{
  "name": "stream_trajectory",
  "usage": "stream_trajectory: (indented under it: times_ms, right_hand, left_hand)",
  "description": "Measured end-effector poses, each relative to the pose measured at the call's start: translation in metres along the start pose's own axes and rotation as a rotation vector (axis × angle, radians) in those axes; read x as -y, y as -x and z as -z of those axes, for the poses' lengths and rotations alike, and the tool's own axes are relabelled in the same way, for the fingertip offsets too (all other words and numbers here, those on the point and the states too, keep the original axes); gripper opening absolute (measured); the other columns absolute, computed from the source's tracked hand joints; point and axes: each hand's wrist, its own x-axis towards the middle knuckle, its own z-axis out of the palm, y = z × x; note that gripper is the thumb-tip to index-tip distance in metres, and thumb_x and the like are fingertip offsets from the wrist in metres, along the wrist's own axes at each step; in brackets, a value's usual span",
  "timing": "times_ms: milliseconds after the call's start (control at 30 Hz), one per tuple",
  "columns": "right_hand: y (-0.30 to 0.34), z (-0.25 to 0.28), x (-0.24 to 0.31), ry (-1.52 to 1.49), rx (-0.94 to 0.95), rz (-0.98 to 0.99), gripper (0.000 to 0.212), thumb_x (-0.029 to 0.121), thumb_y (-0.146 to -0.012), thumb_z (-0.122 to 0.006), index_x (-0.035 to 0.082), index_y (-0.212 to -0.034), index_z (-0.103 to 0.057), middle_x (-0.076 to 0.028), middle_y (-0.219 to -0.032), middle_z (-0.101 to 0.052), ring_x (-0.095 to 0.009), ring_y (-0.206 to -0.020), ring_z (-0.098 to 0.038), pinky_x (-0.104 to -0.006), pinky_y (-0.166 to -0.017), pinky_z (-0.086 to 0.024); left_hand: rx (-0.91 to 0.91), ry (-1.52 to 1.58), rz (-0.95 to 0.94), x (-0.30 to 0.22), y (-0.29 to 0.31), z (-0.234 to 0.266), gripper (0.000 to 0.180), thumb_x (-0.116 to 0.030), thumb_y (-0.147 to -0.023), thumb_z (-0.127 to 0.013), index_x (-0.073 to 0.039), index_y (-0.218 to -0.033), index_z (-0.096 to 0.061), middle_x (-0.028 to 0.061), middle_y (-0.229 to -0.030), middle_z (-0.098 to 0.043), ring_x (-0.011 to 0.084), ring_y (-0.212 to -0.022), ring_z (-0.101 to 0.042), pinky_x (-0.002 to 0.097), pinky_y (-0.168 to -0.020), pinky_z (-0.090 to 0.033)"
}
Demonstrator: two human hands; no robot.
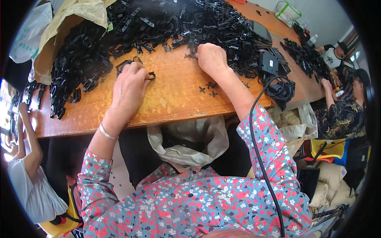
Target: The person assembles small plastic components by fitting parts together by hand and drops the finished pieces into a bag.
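My left hand [130, 85] is closed over a black plastic clip-like part [151, 75] on the wooden table [174, 93]. Dark pieces stick out past its fingers, and how many it grips is hidden. To the right, my right hand [213, 59] has its fingertips pinched together at the near edge of a large heap of black plastic parts [158, 23]. Small dark bits lie beside those fingertips; what is between them cannot be made out. Several small black cross-shaped pieces [213, 94] are scattered on the wood below my right hand.
A paper sack [43, 59] spills parts at the left. Right of the heap are a black box-shaped device [268, 64] and a coiled cable [281, 89]; its cord crosses my right arm. An open white woven sack [182, 156] hangs below the table edge. Other people work at both sides.
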Motion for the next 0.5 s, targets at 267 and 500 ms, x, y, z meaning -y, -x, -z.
stream_trajectory:
  times_ms: [267, 500]
  right_hand:
    - [0.022, 0.033, 0.044, -0.158, 0.192, -0.034, 0.038, 0.032, -0.088, -0.074, -0.005, -0.08, -0.074, -0.027, -0.079, -0.071, -0.042, -0.078, -0.072, -0.0496, -0.074, -0.058]
    - [0.033, 0.045, 0.044, -0.417, 0.42, -0.073, 0.034, 0.032, -0.089, -0.076, -0.002, -0.084, -0.076, -0.024, -0.078, -0.071, -0.039, -0.076, -0.071, -0.0466, -0.074, -0.056]
  left_hand:
    - [0.153, 0.237, 0.073, -0.026, 0.006, 0.001, 0.014, -0.008, -0.086, -0.074, -0.004, -0.094, -0.064, 0.0135, -0.096, -0.064, 0.0352, -0.097, -0.064, 0.0444, -0.084, -0.052]
    - [0.099, 0.277, 0.114, -0.022, 0.011, -0.002, 0.029, -0.005, -0.086, -0.076, -0.003, -0.112, -0.064, 0.0147, -0.103, -0.069, 0.0333, -0.098, -0.068, 0.041, -0.085, -0.055]
